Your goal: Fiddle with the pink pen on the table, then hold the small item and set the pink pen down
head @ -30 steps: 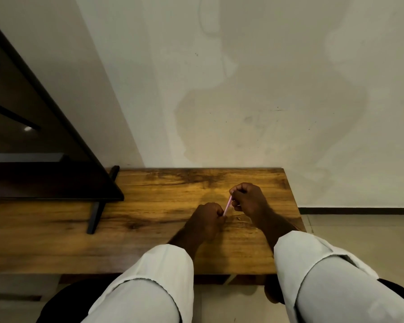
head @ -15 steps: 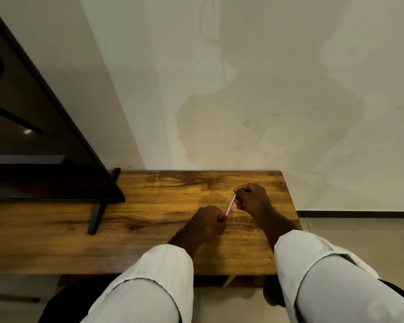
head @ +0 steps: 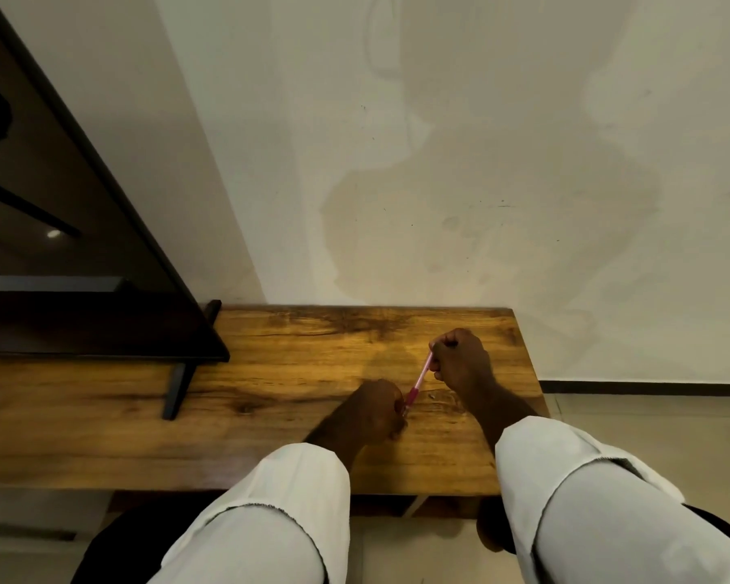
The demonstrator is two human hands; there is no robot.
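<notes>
Gripping a thin pink pen (head: 420, 380) at both ends, the person is holding it just above the desk (head: 270, 398), toward its right edge. White sleeves (head: 279, 512) are filling the near view. The left hand (head: 371, 410) is curling round the darker lower tip, and the right hand (head: 460, 360) is pinching the upper end in a closed fist, so the pen is slanting between them. It looks light, stiff and smooth, likely slippery under sweaty fingers, and is probably best held near the ends as now, where a pull would not bend the slim barrel. Beyond the hands, the wood-grain top is running to the far edge against a stained pale wall (head: 481, 183). At the left, a dark screen (head: 60, 204) is standing on a black foot (head: 178, 389).
</notes>
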